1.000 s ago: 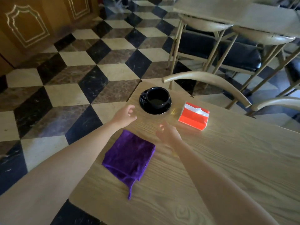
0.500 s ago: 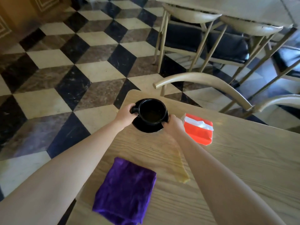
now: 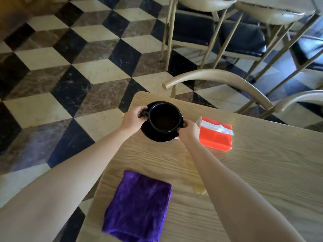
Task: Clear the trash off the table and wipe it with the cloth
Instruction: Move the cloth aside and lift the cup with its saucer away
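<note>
A black cup with dark liquid in it stands on a black saucer near the far left corner of the wooden table. My left hand grips the saucer's left rim by the cup handle. My right hand grips the saucer's right rim. A folded purple cloth lies near the table's front left edge. A yellowish spill shows just left of my right forearm, partly hidden by it.
A red tissue pack with white tissue at its top lies right of the saucer. A curved wooden chair back stands behind the table. More chairs with dark cushions are further back. Checkered floor lies to the left.
Both hands reached forward from above the table and closed on the saucer's two sides. The view has shifted closer to the cup.
</note>
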Motion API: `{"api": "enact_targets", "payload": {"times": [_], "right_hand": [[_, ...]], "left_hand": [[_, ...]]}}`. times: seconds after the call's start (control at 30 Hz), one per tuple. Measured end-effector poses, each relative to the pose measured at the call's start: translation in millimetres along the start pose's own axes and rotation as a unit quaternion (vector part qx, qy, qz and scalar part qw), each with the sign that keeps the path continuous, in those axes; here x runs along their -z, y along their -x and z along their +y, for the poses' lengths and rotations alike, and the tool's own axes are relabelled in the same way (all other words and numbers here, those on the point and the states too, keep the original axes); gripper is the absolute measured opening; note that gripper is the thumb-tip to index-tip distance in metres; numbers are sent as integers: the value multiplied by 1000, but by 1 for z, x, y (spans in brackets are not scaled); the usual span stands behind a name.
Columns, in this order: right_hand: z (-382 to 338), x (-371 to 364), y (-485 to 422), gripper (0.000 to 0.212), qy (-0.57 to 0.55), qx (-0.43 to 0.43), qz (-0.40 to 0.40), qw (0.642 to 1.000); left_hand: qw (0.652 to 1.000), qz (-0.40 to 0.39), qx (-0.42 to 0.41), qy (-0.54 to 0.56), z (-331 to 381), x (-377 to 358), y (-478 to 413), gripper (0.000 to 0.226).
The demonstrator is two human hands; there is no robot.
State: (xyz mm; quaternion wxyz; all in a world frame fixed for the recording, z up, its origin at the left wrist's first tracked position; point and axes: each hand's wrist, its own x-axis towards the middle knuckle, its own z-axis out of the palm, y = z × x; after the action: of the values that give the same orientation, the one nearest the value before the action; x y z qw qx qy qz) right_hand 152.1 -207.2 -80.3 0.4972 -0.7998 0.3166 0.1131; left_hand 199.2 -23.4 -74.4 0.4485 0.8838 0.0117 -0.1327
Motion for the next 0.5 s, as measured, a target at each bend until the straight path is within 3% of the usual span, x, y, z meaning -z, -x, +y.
{"api": "enact_targets", "payload": {"times": [0.5], "right_hand": [[8,79,46,32,-57,68,19,996]], "left_hand": [[997,1,-74,-39,81,0,53,18]]}}
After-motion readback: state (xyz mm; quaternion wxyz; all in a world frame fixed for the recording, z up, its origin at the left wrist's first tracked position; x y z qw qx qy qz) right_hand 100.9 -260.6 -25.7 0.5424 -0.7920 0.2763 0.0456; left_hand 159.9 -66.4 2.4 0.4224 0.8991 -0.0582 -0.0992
